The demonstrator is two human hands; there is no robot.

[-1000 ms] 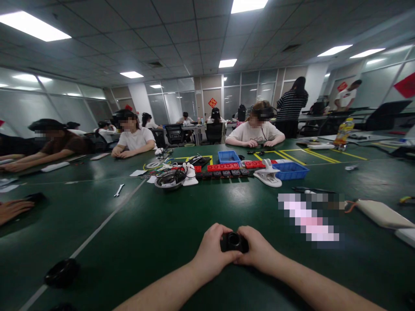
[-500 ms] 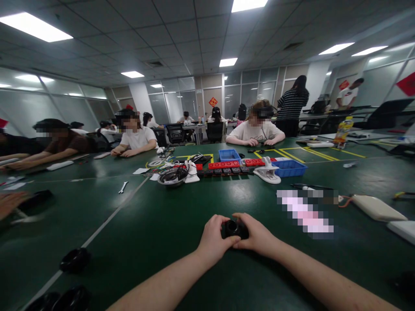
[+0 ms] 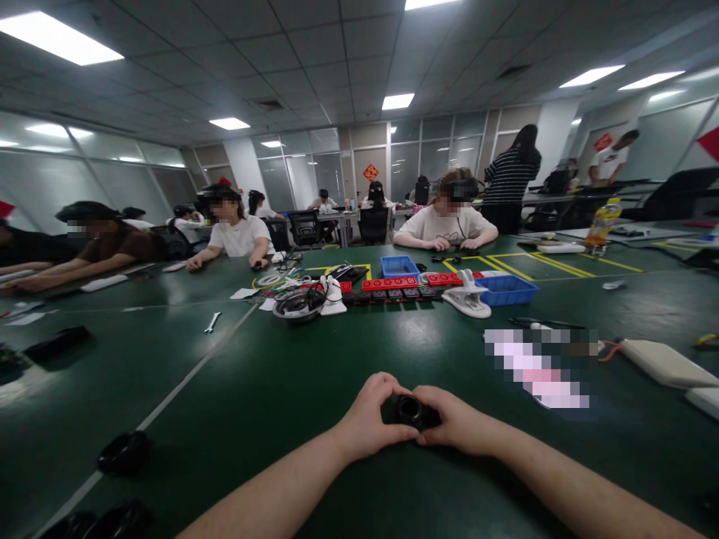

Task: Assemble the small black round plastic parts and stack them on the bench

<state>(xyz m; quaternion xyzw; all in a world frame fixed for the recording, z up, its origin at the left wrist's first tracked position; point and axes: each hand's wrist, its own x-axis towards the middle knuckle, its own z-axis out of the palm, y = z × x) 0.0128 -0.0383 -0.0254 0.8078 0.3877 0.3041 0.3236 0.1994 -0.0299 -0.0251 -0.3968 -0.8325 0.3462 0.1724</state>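
Both my hands meet low in the middle, around a small black part with a round opening (image 3: 408, 409). My left hand (image 3: 365, 419) curves about its left side, thumb below and fingertips above. From the right, my right hand (image 3: 460, 421) grips the same part, its fingers covering much of that end. The ring-like opening faces up toward me; what kind of part it is I cannot make out. At lower left lies a black rounded piece (image 3: 124, 452), with similar black pieces (image 3: 120, 520) at the bottom edge.
A power strip (image 3: 390, 284) runs across the table's middle, between a coiled cable bundle (image 3: 300, 302) and a white clamp (image 3: 467, 296). Blue bins (image 3: 508, 290) stand behind. A wrench (image 3: 213, 323) lies left; a drink bottle (image 3: 604, 226) stands right. Co-workers sit opposite.
My hands and the black part sit slightly lower and farther right, and its opening shows more fully. A person's hand at the far left has left the view. The view itself has shifted a little.
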